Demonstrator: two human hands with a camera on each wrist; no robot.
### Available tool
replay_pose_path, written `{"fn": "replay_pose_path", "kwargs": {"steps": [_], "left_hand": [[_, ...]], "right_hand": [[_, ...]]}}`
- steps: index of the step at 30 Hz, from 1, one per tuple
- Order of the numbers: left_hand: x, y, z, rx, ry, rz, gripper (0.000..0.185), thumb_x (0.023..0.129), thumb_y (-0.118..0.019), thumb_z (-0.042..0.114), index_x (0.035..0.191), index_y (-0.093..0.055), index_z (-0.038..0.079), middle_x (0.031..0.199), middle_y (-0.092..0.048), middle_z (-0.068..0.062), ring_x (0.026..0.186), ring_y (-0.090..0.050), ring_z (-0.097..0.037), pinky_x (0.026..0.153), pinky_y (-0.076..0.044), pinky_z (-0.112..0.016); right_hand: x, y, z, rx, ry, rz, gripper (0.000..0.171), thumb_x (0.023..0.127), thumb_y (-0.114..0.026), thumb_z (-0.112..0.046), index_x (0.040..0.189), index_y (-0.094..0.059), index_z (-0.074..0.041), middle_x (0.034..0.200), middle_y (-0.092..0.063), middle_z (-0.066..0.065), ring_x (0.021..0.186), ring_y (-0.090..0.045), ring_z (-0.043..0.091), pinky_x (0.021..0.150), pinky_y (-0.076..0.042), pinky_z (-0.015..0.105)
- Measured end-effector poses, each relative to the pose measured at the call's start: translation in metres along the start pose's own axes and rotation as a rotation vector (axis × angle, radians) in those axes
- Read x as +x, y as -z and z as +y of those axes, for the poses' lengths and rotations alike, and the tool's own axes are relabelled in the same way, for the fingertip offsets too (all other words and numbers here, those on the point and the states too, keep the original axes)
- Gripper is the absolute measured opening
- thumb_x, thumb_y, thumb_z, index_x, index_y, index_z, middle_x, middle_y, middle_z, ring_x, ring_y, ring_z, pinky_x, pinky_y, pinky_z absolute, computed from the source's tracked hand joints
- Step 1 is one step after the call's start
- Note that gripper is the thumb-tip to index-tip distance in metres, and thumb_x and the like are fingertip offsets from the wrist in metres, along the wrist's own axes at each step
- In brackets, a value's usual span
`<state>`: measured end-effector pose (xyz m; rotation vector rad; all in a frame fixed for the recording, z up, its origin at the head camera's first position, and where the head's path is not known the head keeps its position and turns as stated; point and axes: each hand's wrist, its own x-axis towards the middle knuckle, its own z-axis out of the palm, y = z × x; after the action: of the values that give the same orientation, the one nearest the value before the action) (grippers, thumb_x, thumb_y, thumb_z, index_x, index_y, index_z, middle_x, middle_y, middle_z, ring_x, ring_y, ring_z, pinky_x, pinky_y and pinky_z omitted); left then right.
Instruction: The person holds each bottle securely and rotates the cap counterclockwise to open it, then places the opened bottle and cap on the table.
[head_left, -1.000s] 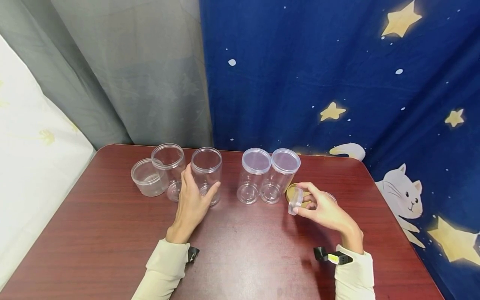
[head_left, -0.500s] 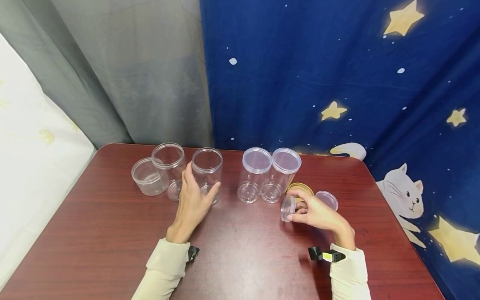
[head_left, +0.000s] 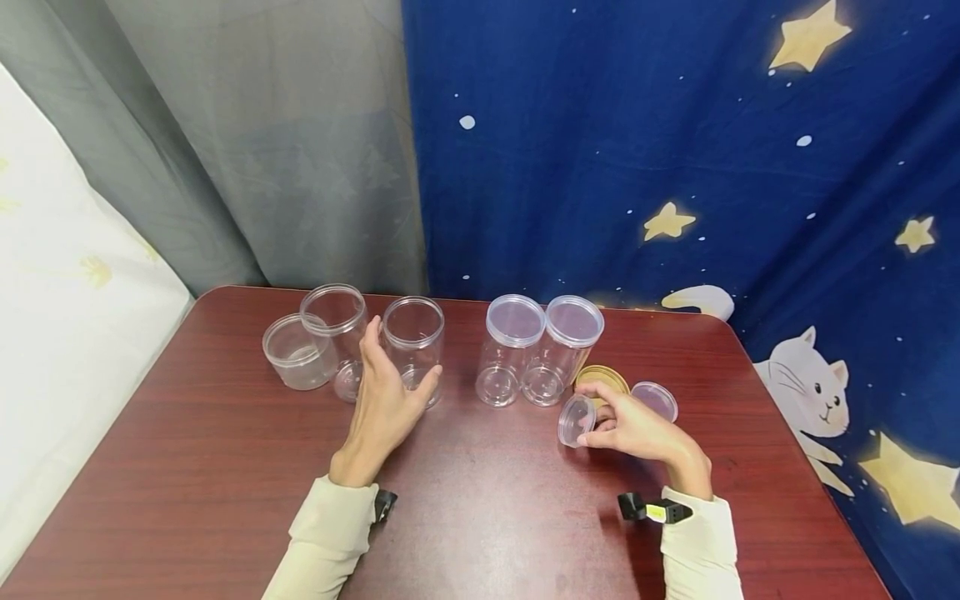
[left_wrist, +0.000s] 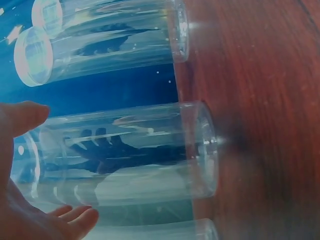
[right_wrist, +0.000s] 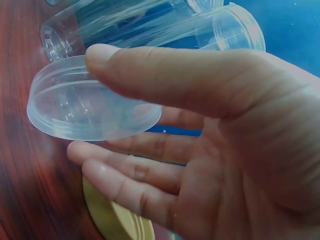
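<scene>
My right hand (head_left: 633,429) pinches a clear plastic lid (head_left: 576,420) between thumb and fingers, lifted just above the table (head_left: 225,467) and tilted so its open side faces left. In the right wrist view the thumb lies across the top of the lid (right_wrist: 90,107) and the other fingers (right_wrist: 125,170) curl under it. Just behind this hand, a gold lid (head_left: 602,377) lies flat on the table, with a second clear lid (head_left: 654,400) flat beside it to the right.

My left hand (head_left: 382,400) stands on edge, fingers straight and thumb spread, cupped against the near side of an open clear jar (head_left: 413,348). Palm and thumb sit at the jar wall; I cannot tell whether the grip is closed, and the left wrist view shows the fingers (left_wrist: 75,222) relaxed beside the jar (left_wrist: 125,155).

Left of that jar: another open tall jar (head_left: 335,337) and a short open jar (head_left: 294,354), touching each other. To the right, well apart from my left hand: two tall jars with clear lids on, one (head_left: 508,348) just beside the other (head_left: 562,348), standing upright near the table's far edge.
</scene>
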<state>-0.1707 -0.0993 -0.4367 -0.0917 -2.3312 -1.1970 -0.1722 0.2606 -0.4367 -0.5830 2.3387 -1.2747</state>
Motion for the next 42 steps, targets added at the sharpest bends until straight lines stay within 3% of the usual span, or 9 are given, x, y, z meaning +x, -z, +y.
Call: {"fn": "replay_pose_path", "kwargs": {"steps": [7, 16, 23, 29, 32, 38, 42], "left_hand": [[0.0, -0.002, 0.007, 0.026, -0.138, 0.07, 0.11, 0.072, -0.086, 0.013, 0.152, -0.013, -0.002, 0.153, -0.022, -0.025, 0.143, -0.028, -0.035, 0.115, -0.029, -0.047], [-0.003, -0.003, 0.011, 0.092, -0.291, 0.138, 0.1, 0.074, -0.084, 0.014, 0.15, -0.022, -0.004, 0.156, -0.019, -0.024, 0.145, -0.024, -0.038, 0.118, -0.024, -0.045], [-0.005, -0.005, 0.023, 0.123, -0.479, 0.246, 0.073, 0.08, -0.074, 0.02, 0.139, -0.04, -0.007, 0.149, -0.029, -0.029, 0.139, -0.028, -0.044, 0.113, -0.024, -0.056], [-0.011, -0.011, 0.034, 0.031, -0.598, 0.232, 0.054, 0.082, -0.067, 0.014, 0.128, -0.051, -0.009, 0.137, -0.045, -0.029, 0.126, -0.042, -0.044, 0.104, -0.033, -0.051], [-0.015, -0.014, 0.039, -0.044, -0.577, 0.14, 0.05, 0.083, -0.067, 0.01, 0.127, -0.052, -0.008, 0.131, -0.052, -0.025, 0.123, -0.049, -0.039, 0.104, -0.037, -0.045], [-0.024, -0.021, 0.042, -0.124, -0.371, -0.108, 0.059, 0.085, -0.07, 0.011, 0.137, -0.045, -0.002, 0.138, -0.049, -0.017, 0.13, -0.047, -0.028, 0.113, -0.035, -0.036], [-0.024, -0.028, 0.042, -0.099, -0.278, -0.194, 0.069, 0.086, -0.073, 0.015, 0.143, -0.038, -0.001, 0.145, -0.044, -0.016, 0.136, -0.044, -0.026, 0.115, -0.034, -0.039]], "right_hand": [[-0.006, 0.005, -0.003, -0.118, -0.047, 0.006, 0.078, 0.08, -0.082, -0.013, 0.14, -0.039, 0.01, 0.092, -0.068, 0.014, 0.074, -0.066, 0.015, 0.069, -0.055, 0.022], [-0.006, 0.005, -0.003, -0.146, -0.035, -0.035, 0.079, 0.077, -0.083, -0.008, 0.138, -0.039, 0.016, 0.095, -0.068, 0.018, 0.078, -0.065, 0.01, 0.067, -0.054, 0.023], [-0.003, 0.004, -0.003, -0.204, -0.036, -0.055, 0.079, 0.076, -0.083, -0.008, 0.139, -0.041, 0.014, 0.099, -0.069, 0.017, 0.08, -0.066, 0.015, 0.07, -0.054, 0.023], [0.0, 0.001, -0.003, -0.216, -0.024, -0.064, 0.077, 0.074, -0.084, -0.006, 0.136, -0.044, 0.013, 0.112, -0.063, 0.022, 0.088, -0.067, 0.024, 0.07, -0.053, 0.022], [0.001, -0.001, -0.003, -0.241, -0.016, -0.075, 0.077, 0.073, -0.085, -0.006, 0.136, -0.045, 0.012, 0.106, -0.065, 0.018, 0.085, -0.067, 0.022, 0.072, -0.053, 0.024], [0.003, -0.005, -0.005, -0.392, 0.001, -0.064, 0.078, 0.072, -0.087, -0.015, 0.136, -0.048, 0.008, 0.113, -0.061, 0.014, 0.085, -0.063, 0.014, 0.083, -0.05, 0.031], [0.004, -0.009, -0.006, -0.451, -0.005, -0.053, 0.081, 0.071, -0.088, -0.018, 0.137, -0.048, 0.006, 0.124, -0.058, 0.018, 0.103, -0.059, 0.024, 0.094, -0.047, 0.04]]}}
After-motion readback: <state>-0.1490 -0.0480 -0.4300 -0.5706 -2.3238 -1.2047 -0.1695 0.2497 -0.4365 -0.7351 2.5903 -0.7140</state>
